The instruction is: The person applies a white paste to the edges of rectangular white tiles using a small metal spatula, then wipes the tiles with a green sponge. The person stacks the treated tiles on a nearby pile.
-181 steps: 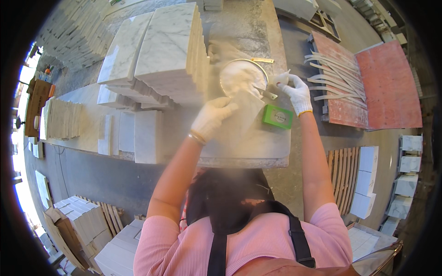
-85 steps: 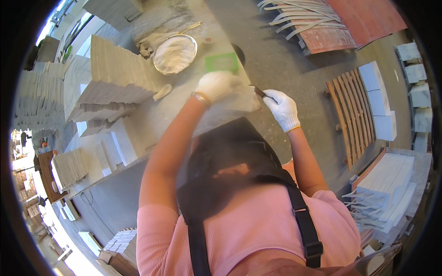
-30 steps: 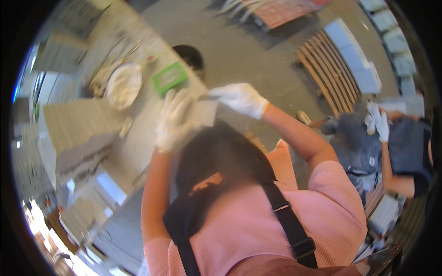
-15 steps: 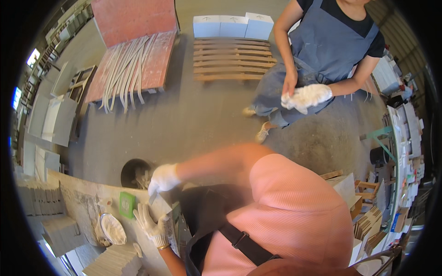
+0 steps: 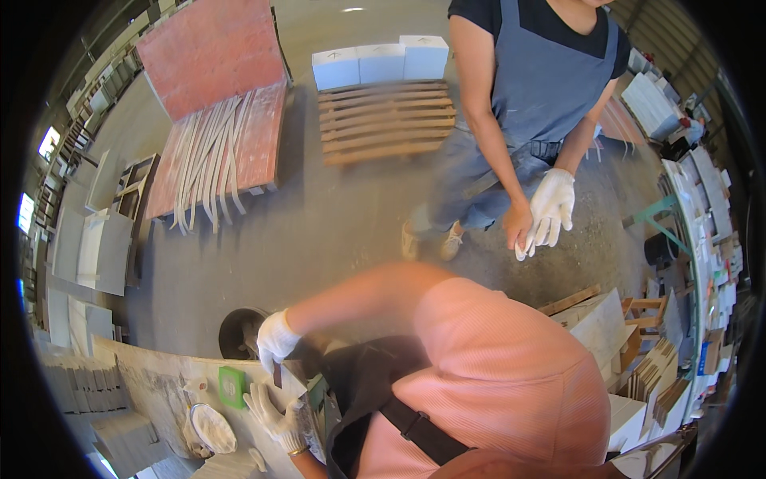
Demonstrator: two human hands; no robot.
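My right hand (image 5: pixel 277 340), in a white glove, is closed at the bench's far edge. Below its fingers shows a narrow dark piece (image 5: pixel 278 375), too small to name, beside a pale grey flat piece (image 5: pixel 293 383). My left hand (image 5: pixel 275 417), also gloved, lies on the bench (image 5: pixel 171 369) just nearer, fingers spread and nothing visible in them. Left of it sits a green square block (image 5: pixel 232 387). A round dish of pale material (image 5: pixel 213 429) stands farther left, with a small light-coloured object (image 5: pixel 195 385) above it.
A dark bucket (image 5: pixel 237 334) with scraps stands past the bench. Grey slabs (image 5: pixel 76 383) are stacked at the left. A co-worker in a blue apron (image 5: pixel 550 72) stands across the floor. Beyond are a wooden pallet (image 5: pixel 387 120), white boxes (image 5: pixel 381 64) and a red platform with pale strips (image 5: pixel 259 152).
The scene has shifted downward as my view moved. My right hand has turned somewhat over the bench edge. The co-worker has straightened and lowered their hands, now pulling at the glove's fingertips.
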